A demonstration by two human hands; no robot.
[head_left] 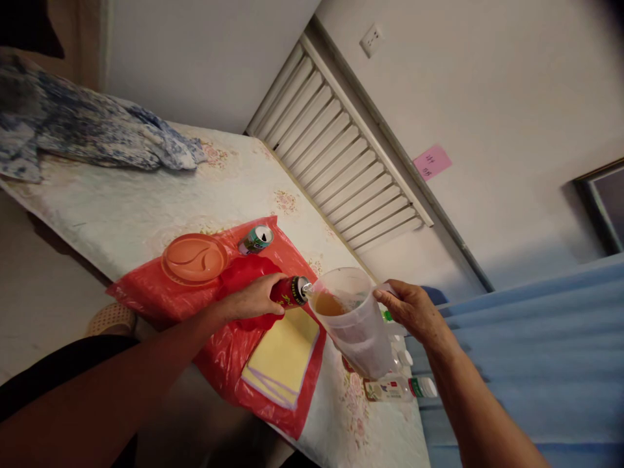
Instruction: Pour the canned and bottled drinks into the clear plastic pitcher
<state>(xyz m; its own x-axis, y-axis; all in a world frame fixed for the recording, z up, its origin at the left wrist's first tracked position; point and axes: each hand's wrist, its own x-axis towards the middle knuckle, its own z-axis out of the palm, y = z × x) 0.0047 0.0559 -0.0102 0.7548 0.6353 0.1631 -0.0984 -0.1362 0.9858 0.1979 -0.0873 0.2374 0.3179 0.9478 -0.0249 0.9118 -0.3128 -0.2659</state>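
In the head view, the left hand point(258, 300) has its grip closed around a red can point(288, 292), fingers and thumb on either side, with yellow characters too small to read. The can lies tilted, its top at the rim of a translucent pitcher point(351, 318) holding amber liquid. The right hand point(414, 311) grips the pitcher's handle, fingers wrapped around it, holding it tilted towards the can. Below and left, a red plastic sheet point(219, 364) on the table point(244, 188) bears folded yellow cloths point(285, 354), a red dish point(251, 266), an orange lid point(195, 258) and a green can point(256, 239), its lettering illegible. Bottles point(390, 389) lie beyond the pitcher; one label's small print is unreadable. Farther out, a pink note point(432, 162) on the wall carries dark handwriting I can't make out.
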